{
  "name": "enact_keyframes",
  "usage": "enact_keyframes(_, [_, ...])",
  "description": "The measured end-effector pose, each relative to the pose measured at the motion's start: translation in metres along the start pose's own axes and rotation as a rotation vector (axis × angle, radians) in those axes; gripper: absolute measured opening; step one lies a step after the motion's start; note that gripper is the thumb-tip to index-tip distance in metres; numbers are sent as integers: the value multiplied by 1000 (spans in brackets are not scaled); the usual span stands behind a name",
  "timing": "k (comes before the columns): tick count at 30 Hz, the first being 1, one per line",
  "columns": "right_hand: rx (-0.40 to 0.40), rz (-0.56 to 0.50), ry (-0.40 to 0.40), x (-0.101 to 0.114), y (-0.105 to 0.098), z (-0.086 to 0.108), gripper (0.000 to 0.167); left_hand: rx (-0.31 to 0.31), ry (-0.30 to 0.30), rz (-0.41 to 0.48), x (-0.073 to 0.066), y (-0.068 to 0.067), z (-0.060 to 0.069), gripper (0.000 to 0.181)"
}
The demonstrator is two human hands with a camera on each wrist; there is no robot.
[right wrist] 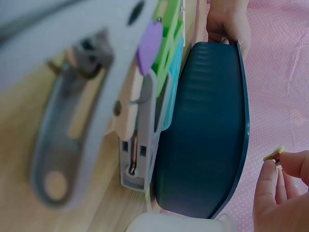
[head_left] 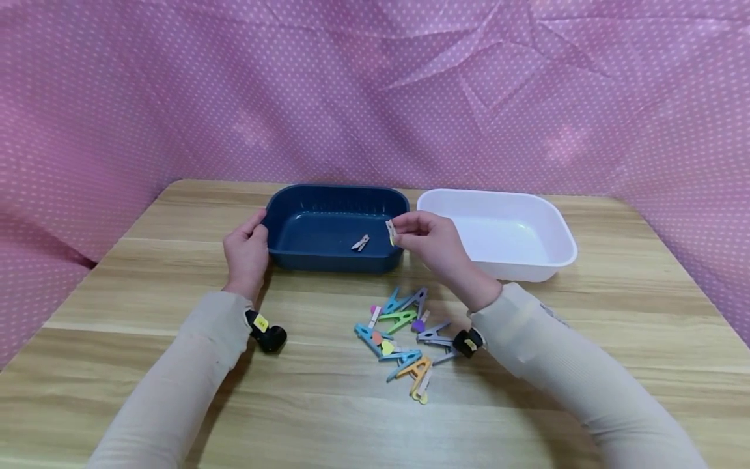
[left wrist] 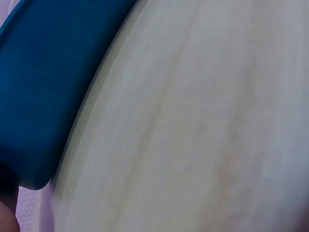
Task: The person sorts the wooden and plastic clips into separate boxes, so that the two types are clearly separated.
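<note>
Nearest are two pale sleeves (head_left: pixel 170 384), each with a small black camera (head_left: pixel 271 337) at the wrist. Past the wrists, on the wood-grain desk (head_left: pixel 281 417), lies a loose heap of clips: an orange clip (head_left: pixel 420 367) at its near end beside a small wooden clip bearing a yellow heart, then blue clips (head_left: pixel 367 335), grey clips (head_left: pixel 431 335), a green clip (head_left: pixel 404 316) and further little wooden ones with hearts, among them a purple heart (head_left: pixel 418 325). Beyond the heap, the hands are well apart. The left hand (head_left: pixel 247 253) grips the left end of the dark blue basin (head_left: pixel 328 262); the right hand (head_left: pixel 432 240) pinches a small wooden peg (head_left: pixel 391 231), with a yellow bit at its lower end, over the basin's right side. Another wooden peg (head_left: pixel 361 243) lies on the basin floor. Just to the right, partly behind the right hand, stands a white basin (head_left: pixel 521 270). Behind everything hangs a pink dotted cloth (head_left: pixel 375 98), creased in places.
</note>
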State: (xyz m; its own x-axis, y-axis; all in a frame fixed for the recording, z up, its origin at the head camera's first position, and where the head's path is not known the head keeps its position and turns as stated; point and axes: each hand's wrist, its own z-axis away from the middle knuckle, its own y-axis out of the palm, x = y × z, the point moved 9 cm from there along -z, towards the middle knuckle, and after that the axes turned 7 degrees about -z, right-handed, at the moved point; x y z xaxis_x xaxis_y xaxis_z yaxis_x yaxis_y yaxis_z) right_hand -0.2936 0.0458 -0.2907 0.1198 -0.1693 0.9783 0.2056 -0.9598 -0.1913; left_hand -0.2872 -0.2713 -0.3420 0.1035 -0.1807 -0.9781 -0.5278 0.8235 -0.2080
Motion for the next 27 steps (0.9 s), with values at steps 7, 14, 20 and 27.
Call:
enact_keyframes(7, [-37,12,29,-2,1,-10,22,11,-4,-9,0,1,0,38])
enact_keyframes(14, [-46,15,60,-6,4,-18,24,11,-7,-21,0,1,0,38])
enact_keyframes(20, [-47,16,75,-7,4,-21,32,3,-9,-13,-1,1,1,38])
enact_keyframes(27, [-44,-8,95,-7,3,-18,30,-5,-2,15,-1,0,2,38])
